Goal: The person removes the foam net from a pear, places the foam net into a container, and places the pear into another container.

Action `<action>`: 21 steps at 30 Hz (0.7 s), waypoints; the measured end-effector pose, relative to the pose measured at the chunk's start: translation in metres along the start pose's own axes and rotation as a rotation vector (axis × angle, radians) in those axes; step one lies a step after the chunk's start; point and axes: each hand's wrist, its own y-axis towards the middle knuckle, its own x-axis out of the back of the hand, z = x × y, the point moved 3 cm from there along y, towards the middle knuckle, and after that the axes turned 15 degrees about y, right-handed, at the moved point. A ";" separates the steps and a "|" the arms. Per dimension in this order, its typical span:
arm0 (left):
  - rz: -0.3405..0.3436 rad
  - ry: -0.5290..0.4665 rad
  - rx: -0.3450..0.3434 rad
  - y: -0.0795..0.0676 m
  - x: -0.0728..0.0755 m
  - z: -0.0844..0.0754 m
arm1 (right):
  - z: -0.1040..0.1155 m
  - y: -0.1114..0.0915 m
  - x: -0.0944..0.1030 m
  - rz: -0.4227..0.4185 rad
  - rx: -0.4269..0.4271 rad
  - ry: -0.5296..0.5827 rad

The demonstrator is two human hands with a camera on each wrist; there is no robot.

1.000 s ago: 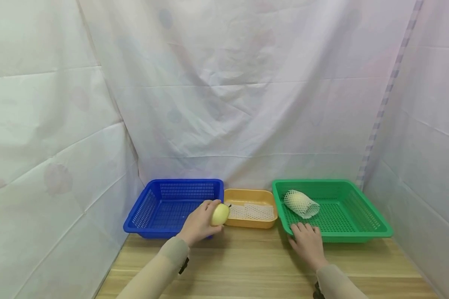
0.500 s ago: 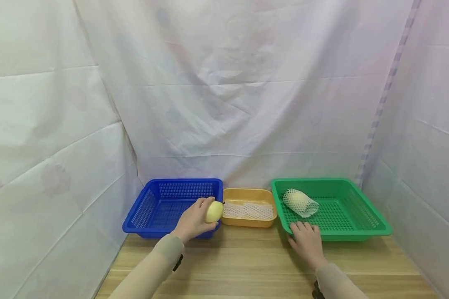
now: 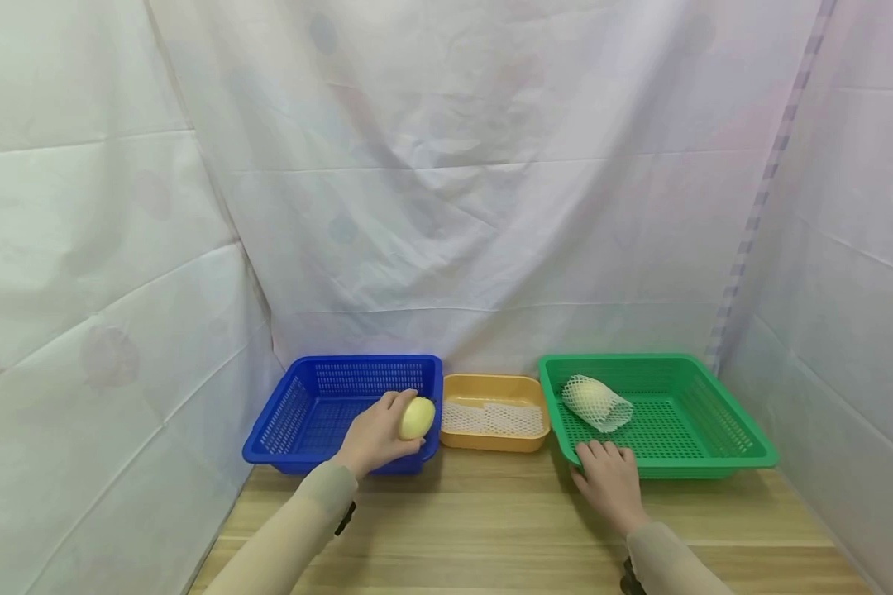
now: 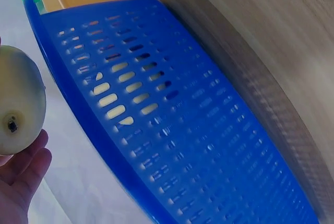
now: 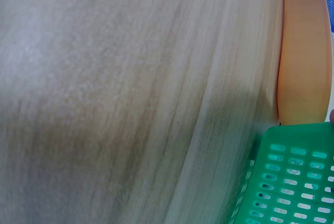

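My left hand (image 3: 375, 434) grips a pale yellow pear (image 3: 417, 418) over the right front part of the blue basket (image 3: 271, 450). In the left wrist view the pear (image 4: 21, 98) shows its dark blossom end, clear of the basket's rim. Pale yellow shows through the slots of that basket's wall. My right hand (image 3: 612, 487) holds the front left rim of the green basket (image 3: 744, 454), fingers over the edge and thumb outside. Inside lies a fruit in a white foam net sleeve (image 3: 597, 403); the sleeve's open end points right.
Between the baskets stands a shallow orange tray (image 3: 491, 444) with flat white foam net sleeves (image 3: 513, 419) in it. All three stand on a wooden table (image 3: 491, 529). White curtains (image 3: 446, 231) enclose the back and both sides.
My left hand has moved left with the pear, from beside the orange tray to over the blue basket. The right hand has stayed on the green basket's rim.
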 end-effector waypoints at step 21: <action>0.010 0.026 0.079 0.005 0.002 0.022 | -0.002 0.000 -0.002 0.015 -0.025 -0.012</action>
